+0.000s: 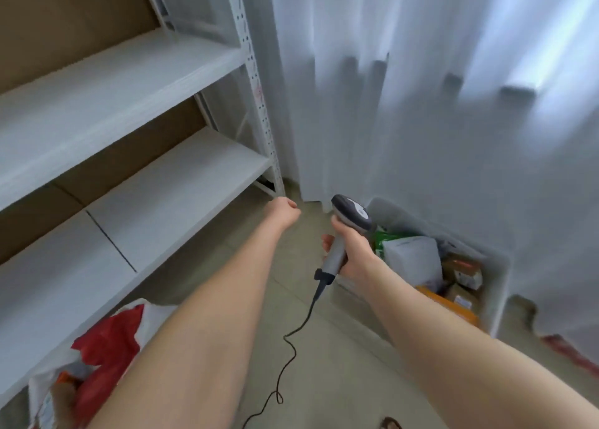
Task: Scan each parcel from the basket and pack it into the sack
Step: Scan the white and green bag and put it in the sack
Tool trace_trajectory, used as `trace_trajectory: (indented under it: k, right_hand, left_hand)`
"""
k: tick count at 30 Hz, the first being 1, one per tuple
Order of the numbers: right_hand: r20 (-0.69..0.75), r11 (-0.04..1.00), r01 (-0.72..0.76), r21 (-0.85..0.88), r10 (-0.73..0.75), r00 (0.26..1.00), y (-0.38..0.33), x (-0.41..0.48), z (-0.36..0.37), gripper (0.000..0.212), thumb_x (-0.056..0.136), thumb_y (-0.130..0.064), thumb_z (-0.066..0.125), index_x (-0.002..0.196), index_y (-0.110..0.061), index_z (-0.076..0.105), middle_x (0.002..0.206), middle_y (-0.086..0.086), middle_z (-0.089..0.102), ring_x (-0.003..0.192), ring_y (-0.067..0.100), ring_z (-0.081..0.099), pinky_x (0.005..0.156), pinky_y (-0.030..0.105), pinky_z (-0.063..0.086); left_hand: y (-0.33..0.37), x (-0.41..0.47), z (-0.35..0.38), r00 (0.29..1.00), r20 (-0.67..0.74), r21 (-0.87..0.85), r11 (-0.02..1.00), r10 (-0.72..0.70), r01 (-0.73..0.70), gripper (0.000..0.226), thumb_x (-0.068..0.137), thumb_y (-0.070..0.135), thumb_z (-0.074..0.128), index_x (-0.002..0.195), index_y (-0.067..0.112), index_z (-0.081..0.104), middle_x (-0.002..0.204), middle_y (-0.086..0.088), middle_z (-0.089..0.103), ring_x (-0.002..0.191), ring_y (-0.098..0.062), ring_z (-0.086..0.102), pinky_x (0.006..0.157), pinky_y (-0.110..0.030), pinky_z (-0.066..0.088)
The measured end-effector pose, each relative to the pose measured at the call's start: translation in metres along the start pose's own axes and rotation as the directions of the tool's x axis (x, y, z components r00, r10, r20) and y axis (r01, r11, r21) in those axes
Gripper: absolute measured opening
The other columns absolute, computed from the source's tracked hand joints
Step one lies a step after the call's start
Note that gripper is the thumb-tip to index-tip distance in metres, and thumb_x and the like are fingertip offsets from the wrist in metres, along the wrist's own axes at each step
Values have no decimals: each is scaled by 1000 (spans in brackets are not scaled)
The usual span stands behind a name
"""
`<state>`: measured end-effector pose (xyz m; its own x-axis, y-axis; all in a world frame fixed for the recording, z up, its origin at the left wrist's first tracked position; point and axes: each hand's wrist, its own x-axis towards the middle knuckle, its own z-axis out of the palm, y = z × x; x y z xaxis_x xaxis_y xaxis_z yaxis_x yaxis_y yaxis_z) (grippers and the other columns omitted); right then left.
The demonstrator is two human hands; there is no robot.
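Notably, the right hand (355, 255) grips the scanner (351, 209) just beside the basket (501, 286) of parcels (411, 256); the empty left hand (287, 209), fingers curled, hangs farther left.

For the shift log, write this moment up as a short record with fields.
left hand: stretched forward above the floor near the foot of the shelf, fingers curled, holding nothing
right hand: grips the scanner by its handle
cable: hangs from the scanner down to the floor
basket: on the floor to the right, by the curtain, with parcels inside
sack: red and white, lower left beside the shelf
parcel in hand: none
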<state>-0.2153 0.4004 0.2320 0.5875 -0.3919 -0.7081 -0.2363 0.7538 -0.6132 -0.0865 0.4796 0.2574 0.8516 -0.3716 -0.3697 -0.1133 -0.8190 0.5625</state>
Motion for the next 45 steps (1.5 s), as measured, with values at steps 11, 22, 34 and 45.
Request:
trace_trajectory:
  k: [11,22,34,45]
  right_hand:
    - [-195,970,-45,238,93,977,-100,73,-178,21,85,-29,74,93,-14,62,83,7,66,78,19,64,73,35,55]
    - [-408,957,-110,269,217,887,-145,234,-294,35,79,-33,79,103,-12,66,93,8,72,91,22,68,83,44,55]
    - [-396,920,-218,325,342,852,-103,405,-388,35,81,-33,77,107,-13,64,88,7,69,86,21,65,61,39,51]
    - [-284,913,-248,323,343,895,-47,535,-416,39,84,-30,75,116,-12,62,87,9,67,85,22,64,69,39,57]
  left_hand:
    - [140,51,168,983,184,53,998,20,-30,16,90,17,60,104,17,67,117,-7,61,115,-23,54,101,-31,40]
    - [187,192,335,926,374,125,992,-54,8,45,91,17,61,134,11,52,136,-9,53,123,-25,51,101,-32,41]
    - [129,309,509,883,427,327,944,-195,50,74,84,30,71,142,4,33,141,-15,46,125,-31,48,98,-38,44]
    - [38,402,605,877,245,-40,899,-414,436,74,82,36,66,141,2,36,136,-17,49,123,-32,49,101,-42,45]
